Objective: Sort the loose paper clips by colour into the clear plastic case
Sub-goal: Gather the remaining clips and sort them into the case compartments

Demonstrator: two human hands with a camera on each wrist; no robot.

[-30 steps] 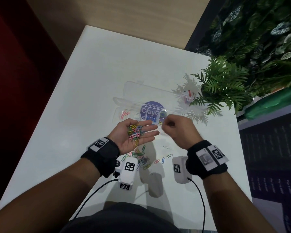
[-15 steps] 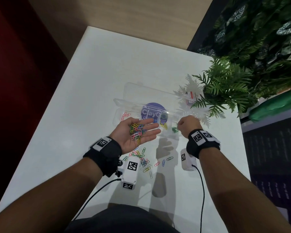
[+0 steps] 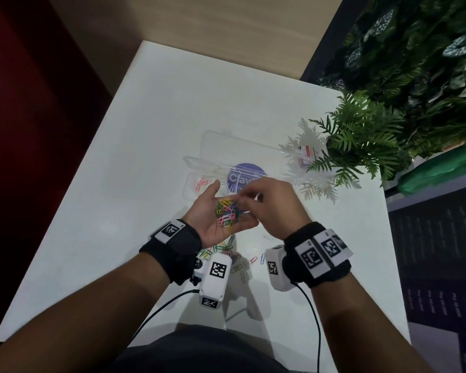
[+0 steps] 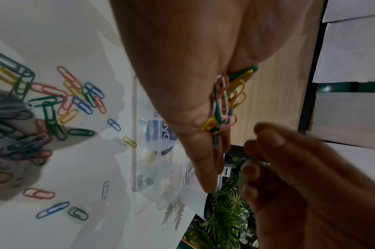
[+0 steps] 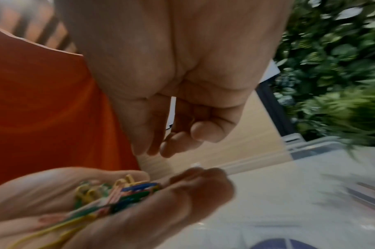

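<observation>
The left hand (image 3: 221, 211) lies palm up just in front of the clear plastic case (image 3: 242, 157), its grip relaxed and flat, carrying a heap of mixed paper clips (image 3: 228, 213). The right hand (image 3: 275, 203) reaches over that heap, fingers curled; whether its grip pinches a clip cannot be told. Loose clips (image 3: 226, 251) lie on the white counter (image 3: 145, 157) nearer than the case, under the left hand. Pink clips (image 3: 201, 183) sit in the case's left compartment.

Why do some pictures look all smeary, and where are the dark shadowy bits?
Right wrist view: the plant and the clips in the left hand smear, likely from motion. Left wrist view: the right hand is blurred and dark; the clips on the table look sharper, with grey shadows. Head view: sharpest, arm shadows near the bottom.
</observation>
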